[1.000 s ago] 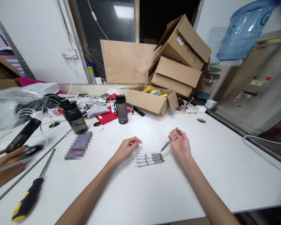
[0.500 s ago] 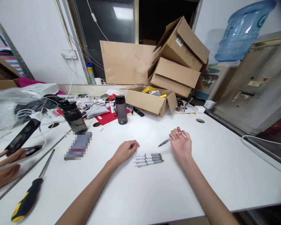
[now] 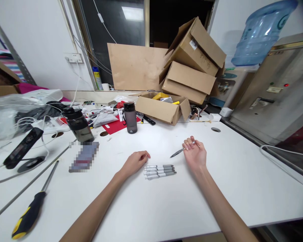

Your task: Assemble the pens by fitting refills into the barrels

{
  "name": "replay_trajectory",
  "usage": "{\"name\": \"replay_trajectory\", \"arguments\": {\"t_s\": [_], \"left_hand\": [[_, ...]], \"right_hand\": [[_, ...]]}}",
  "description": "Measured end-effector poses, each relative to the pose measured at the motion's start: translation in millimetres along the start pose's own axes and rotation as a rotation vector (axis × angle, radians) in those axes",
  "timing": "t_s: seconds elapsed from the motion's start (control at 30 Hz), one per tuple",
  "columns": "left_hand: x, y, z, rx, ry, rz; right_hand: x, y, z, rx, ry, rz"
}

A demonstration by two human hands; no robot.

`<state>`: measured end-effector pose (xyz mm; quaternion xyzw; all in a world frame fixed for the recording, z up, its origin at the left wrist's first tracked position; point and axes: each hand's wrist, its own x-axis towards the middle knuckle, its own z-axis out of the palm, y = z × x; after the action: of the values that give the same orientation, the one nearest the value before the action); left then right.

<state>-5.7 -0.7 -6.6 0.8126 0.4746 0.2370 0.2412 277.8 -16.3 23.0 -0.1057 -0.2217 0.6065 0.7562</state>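
Note:
My right hand (image 3: 195, 155) is turned palm up, its fingers curled round a pen (image 3: 177, 153). The pen's dark grey end points down and left, toward the table. Several white and grey pens (image 3: 159, 171) lie side by side in a small stack of rows between my hands. My left hand (image 3: 135, 162) rests on the white table (image 3: 151, 205) just left of those pens. Its fingers are curled in loosely, with nothing visible in them, and the fingertips sit close to the pens' clear ends.
To the left lie a screwdriver (image 3: 35, 205) and a pixelated flat object (image 3: 84, 157). A black device on a stand (image 3: 24, 148) stands beyond them. Two dark bottles, one tilted in view (image 3: 78, 124) and one upright (image 3: 130, 118), stand farther back. An open cardboard box (image 3: 161, 107) sits behind.
Another person's hand, at the black device on the left edge, has gone from view. My own hands and the pens have hardly moved.

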Motion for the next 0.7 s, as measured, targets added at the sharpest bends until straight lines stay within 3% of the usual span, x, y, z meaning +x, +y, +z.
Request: {"name": "replay_trajectory", "arguments": {"t_s": [0.7], "left_hand": [[0.2,-1.4,0.7,0.024,0.003,0.015]], "right_hand": [[-0.3,1.6,-1.6,-0.048,0.02,-0.016]]}}
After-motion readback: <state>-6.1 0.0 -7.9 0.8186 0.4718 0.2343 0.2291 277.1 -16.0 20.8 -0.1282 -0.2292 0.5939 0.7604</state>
